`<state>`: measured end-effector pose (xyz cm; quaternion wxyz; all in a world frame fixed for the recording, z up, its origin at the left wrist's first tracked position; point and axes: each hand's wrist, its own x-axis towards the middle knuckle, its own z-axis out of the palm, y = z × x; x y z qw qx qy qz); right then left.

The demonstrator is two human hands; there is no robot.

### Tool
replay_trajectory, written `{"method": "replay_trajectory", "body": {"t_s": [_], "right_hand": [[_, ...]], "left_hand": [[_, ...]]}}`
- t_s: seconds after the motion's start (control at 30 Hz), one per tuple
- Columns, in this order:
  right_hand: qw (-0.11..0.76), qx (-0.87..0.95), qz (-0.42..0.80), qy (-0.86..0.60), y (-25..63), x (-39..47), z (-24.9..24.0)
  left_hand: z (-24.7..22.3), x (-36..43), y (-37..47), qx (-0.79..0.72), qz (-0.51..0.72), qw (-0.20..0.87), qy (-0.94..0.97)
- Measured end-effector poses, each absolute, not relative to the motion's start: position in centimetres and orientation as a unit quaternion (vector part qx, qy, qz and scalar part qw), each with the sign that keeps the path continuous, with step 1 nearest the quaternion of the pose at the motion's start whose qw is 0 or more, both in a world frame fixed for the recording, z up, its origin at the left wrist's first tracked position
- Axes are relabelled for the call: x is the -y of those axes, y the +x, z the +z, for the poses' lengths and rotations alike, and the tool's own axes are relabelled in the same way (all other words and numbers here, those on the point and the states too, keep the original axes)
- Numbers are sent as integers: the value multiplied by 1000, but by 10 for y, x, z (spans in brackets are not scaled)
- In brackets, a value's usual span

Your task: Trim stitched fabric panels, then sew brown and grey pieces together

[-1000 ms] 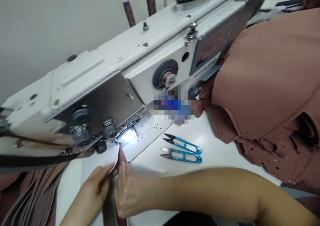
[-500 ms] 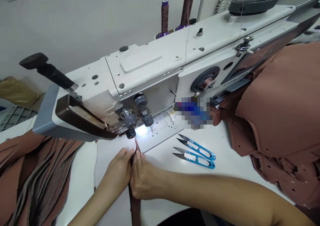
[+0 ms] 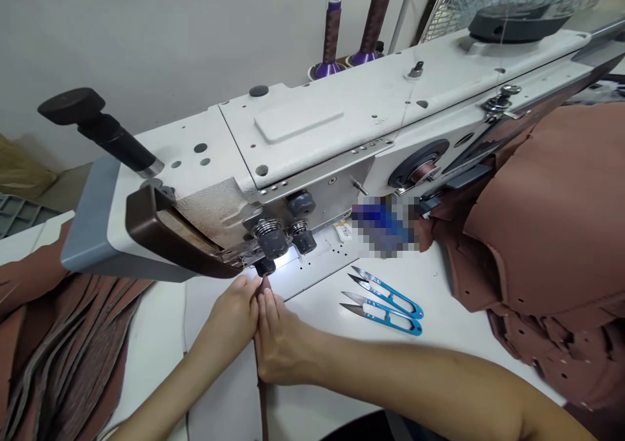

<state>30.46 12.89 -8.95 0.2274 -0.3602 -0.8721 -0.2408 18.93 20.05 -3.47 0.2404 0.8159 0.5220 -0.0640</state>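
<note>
A narrow brown leather strip (image 3: 264,402) runs from the table's near edge up to the lit needle area of a white sewing machine (image 3: 312,128). My left hand (image 3: 235,314) is closed on the strip from its left side, thumb and fingertips just below the presser area. Pressed against it from the right, my right hand (image 3: 282,343) also grips the strip, fingers together and pointing at the machine. Only a short piece of leather shows beyond my fingertips. The needle itself is hidden behind the dark tension knobs (image 3: 271,240).
Two blue thread snips (image 3: 388,294) lie on the white table right of my hands. Stacked brown leather pieces (image 3: 547,213) are at the right, more leather strips (image 3: 73,356) at the left. Two brown thread cones (image 3: 332,34) stand behind the machine. A blurred patch covers something blue.
Both hands have moved a little toward the machine with the strip, and less leather shows ahead of the fingertips. The whole view has shifted slightly.
</note>
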Motion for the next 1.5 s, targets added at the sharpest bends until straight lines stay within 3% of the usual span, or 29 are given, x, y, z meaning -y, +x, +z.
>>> {"method": "replay_trajectory", "body": {"t_s": [0.27,0.5,0.8,1.1,1.3,1.5], "right_hand": [[230,871,-184,-393,298,-130,-98],[248,874,-233,-347,305,-114,-79],[240,879,-238,-335,305,-117,-81],[244,877,-230,-344,305,-127,-86],[210,889,-196,-357,307,-136,-91],[238,877,-213,-359,308,-122,-86]], "left_hand": [[-34,-216,190,-538,-13,282,795],[-32,-199,167,-451,-64,356,816],[-51,-178,165,-473,-41,213,854],[-48,-195,175,-453,-32,219,863],[-36,-214,189,-493,-52,264,828],[-40,-202,167,-476,-25,341,810]]}}
